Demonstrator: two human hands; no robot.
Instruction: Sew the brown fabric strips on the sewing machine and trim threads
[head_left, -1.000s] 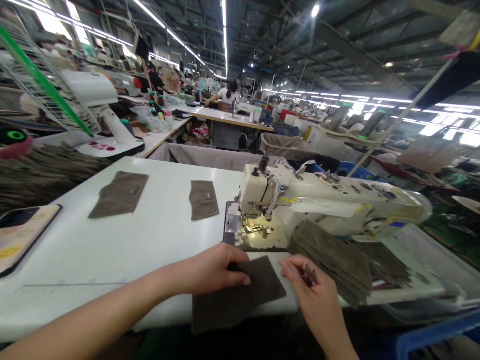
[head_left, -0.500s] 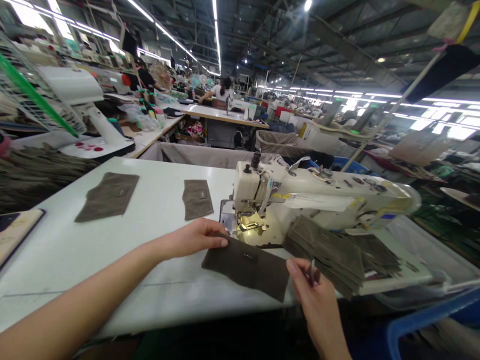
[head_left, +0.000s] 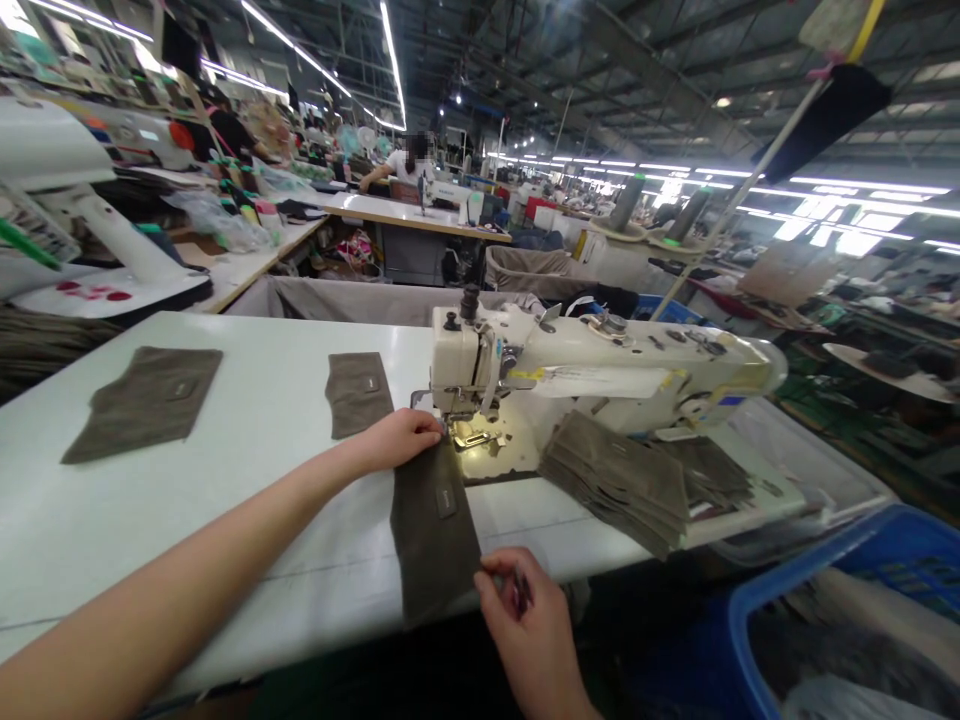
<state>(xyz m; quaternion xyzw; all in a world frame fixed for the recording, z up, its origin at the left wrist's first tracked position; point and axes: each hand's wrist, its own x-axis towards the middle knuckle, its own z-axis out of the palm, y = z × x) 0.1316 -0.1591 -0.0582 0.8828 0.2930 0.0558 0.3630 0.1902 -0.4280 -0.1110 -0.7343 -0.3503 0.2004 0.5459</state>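
A dark olive-brown fabric piece (head_left: pixel 433 535) with a small label lies lengthwise toward me, its near end at the table's front edge. My left hand (head_left: pixel 405 438) is closed on its far end, just left of the lit needle area of the sewing machine (head_left: pixel 472 370). At the near right edge, my right hand (head_left: pixel 529 610) pinches the cloth between thumb and forefinger. Something small and dark sits within the curled fingers of that hand, too hidden to name. Left of the machine lie a smaller fabric piece (head_left: pixel 357 394) and a wider fabric piece (head_left: pixel 146 402), both labelled.
A stack of similar fabric pieces (head_left: pixel 611 475) rests right of the needle, before the machine arm. A blue basket (head_left: pixel 739 620) stands at lower right. Behind the white table (head_left: pixel 262 510) are cloth-lined bins, and a person (head_left: pixel 405 165) sits at another machine.
The fabric piece has turned from lying crosswise to pointing toward me, its far end now beside the needle area. My right hand has swung left and nearer. The view has shifted right.
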